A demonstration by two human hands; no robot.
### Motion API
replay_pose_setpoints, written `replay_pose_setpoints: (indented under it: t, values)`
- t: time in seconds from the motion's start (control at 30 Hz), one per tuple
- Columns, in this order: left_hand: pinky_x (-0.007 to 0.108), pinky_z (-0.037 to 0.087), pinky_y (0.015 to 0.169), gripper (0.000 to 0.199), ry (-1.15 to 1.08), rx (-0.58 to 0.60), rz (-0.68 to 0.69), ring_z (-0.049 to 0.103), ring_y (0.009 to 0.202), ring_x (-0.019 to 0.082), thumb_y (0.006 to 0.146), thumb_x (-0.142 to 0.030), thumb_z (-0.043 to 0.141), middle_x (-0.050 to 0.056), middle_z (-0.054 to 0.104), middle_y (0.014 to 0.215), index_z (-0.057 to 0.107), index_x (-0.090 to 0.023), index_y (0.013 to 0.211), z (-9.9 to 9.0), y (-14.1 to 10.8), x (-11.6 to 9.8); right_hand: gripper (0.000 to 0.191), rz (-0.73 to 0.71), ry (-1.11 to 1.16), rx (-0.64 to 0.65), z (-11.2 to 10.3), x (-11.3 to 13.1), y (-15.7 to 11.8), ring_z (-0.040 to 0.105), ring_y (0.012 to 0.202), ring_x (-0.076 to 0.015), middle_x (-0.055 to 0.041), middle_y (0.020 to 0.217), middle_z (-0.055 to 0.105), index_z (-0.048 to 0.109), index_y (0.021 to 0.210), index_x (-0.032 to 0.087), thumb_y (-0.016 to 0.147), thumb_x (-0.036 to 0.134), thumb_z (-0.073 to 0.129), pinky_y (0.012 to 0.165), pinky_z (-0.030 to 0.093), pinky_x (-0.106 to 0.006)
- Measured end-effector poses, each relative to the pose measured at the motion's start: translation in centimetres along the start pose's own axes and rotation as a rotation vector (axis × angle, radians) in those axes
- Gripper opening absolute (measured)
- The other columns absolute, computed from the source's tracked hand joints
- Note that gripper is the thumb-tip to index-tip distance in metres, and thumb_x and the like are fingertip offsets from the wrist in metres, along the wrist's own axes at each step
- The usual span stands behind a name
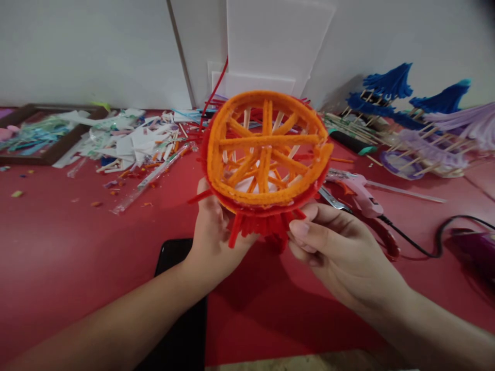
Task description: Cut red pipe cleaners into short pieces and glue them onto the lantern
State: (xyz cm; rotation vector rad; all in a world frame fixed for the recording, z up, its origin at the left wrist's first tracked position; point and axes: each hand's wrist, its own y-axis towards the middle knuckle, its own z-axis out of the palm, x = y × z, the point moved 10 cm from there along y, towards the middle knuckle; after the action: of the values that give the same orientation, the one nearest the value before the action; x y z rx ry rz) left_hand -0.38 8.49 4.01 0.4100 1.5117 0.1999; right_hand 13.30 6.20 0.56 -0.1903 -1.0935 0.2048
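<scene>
A round orange and red pipe-cleaner model (266,141) is held up over the red table, its orange spoked ring facing me. Wooden sticks show through the gaps between the spokes. Short red pipe-cleaner pieces (258,225) hang in a fringe along its lower edge. My left hand (216,226) is wrapped round the model from below left, with its fingers mostly hidden behind it. At the lower right, my right hand (320,234) pinches the end of a red fringe piece between thumb and fingers.
Right of the model lie a pink glue gun (359,190) with a black cord and red-handled scissors (386,239). Blue (389,85) and lilac (433,144) pipe-cleaner models stand behind. Scraps (135,141) and a brown frame (54,149) lie left; a black phone-like slab (181,330) is under my left arm.
</scene>
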Motion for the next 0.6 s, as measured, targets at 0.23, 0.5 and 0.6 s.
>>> replay_pose_setpoints:
  t: [0.23, 0.5, 0.6]
  values:
    - [0.044, 0.059, 0.090, 0.060, -0.023, -0.005, -0.042, 0.065, 0.113, 0.033, 0.068, -0.012, 0.076, 0.016, 0.061, 0.127, 0.045, -0.023, 0.118, -0.3, -0.1, 0.7, 0.027, -0.027, -0.068, -0.051, -0.3, 0.2, 0.0, 0.036, 0.039, -0.0040, 0.0075, 0.043, 0.046, 0.058, 0.057, 0.020, 0.061, 0.027, 0.083, 0.038, 0.025, -0.017]
    - [0.041, 0.062, 0.080, 0.063, -0.045, -0.007, -0.098, 0.069, 0.103, 0.031, 0.064, -0.019, 0.082, 0.012, 0.063, 0.120, 0.043, -0.025, 0.113, -0.5, -0.1, 1.3, 0.030, -0.007, -0.083, -0.065, -0.2, 0.1, 0.0, 0.035, 0.036, -0.0031, 0.0080, 0.041, 0.044, 0.053, 0.052, 0.019, 0.058, 0.027, 0.081, 0.036, 0.025, -0.016]
    - [0.045, 0.059, 0.090, 0.064, -0.035, -0.042, -0.076, 0.066, 0.106, 0.031, 0.059, -0.024, 0.085, 0.010, 0.061, 0.122, 0.046, -0.027, 0.109, -0.8, 0.2, 0.9, 0.033, 0.008, -0.090, -0.032, 0.1, 0.1, 0.0, 0.033, 0.033, -0.0029, 0.0082, 0.038, 0.043, 0.051, 0.050, 0.019, 0.059, 0.028, 0.081, 0.035, 0.022, -0.016]
